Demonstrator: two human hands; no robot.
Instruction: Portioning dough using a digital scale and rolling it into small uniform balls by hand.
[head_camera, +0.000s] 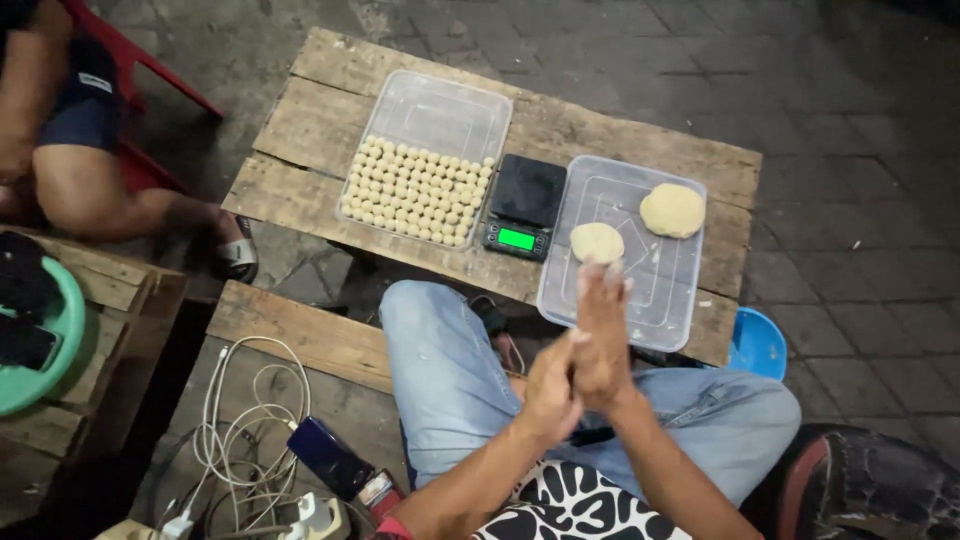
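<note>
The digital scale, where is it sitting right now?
In the head view, the digital scale sits on the wooden pallet table, between the tray of small dough balls on its left and the tray holding two bigger dough lumps.

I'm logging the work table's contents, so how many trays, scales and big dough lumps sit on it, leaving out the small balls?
Clear plastic trays: 2
Black digital scale: 1
Large dough lumps: 2
Total: 5
</note>
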